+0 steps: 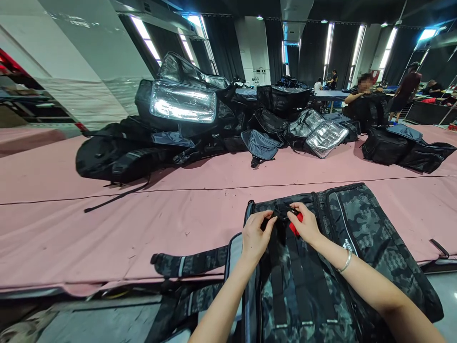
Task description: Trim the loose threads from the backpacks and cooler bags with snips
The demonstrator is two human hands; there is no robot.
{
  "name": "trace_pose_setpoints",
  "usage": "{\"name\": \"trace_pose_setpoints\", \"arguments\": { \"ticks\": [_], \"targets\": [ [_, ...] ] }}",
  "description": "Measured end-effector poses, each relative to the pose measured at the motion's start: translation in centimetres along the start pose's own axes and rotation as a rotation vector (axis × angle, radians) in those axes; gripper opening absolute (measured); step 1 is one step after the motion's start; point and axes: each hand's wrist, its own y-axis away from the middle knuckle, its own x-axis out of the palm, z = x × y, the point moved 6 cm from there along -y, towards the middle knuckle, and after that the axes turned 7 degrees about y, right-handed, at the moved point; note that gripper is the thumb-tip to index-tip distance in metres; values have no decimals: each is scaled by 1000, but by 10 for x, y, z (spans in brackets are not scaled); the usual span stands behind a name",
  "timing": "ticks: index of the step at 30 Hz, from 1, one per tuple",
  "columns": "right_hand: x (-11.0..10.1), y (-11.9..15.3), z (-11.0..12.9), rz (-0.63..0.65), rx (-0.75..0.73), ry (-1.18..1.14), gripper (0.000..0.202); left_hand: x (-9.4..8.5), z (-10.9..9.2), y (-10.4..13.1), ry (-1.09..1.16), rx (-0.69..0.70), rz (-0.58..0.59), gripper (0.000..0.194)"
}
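A dark camouflage backpack [374, 224] lies on the pink-covered table in front of me, with black webbing straps down its panel. Near its top edge, my left hand [256, 236] pinches a piece of black strap between thumb and fingers. Just to the right, my right hand [304, 226] is closed around a small tool with red parts [295, 226], its dark end pointing toward the strap. The hands are a short distance apart. A shoulder strap [194, 263] of the backpack stretches out to the left.
Black bags and backpacks [103, 155] are heaped along the far side of the pink table [160, 228], some with silver linings. Another black bag [403, 150] lies at the far right. A person [364, 88] sits beyond the table, with others farther back.
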Motion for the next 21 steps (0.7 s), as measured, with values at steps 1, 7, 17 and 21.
{"name": "trace_pose_setpoints", "arguments": {
  "ticks": [1,7,17,21],
  "targets": [
    [-3,0,2,-22,-28,43,26,0,0,0,-7,3,-4,20],
    [-12,-1,0,-137,-35,115,28,-12,2,-3,37,-103,-129,24],
    [-8,-11,-19,-179,56,56,22,17,4,-33,-210,174,71,16],
    [-9,-12,-22,-187,79,79,18,6,3,-30,-251,191,23,28]
  ]
}}
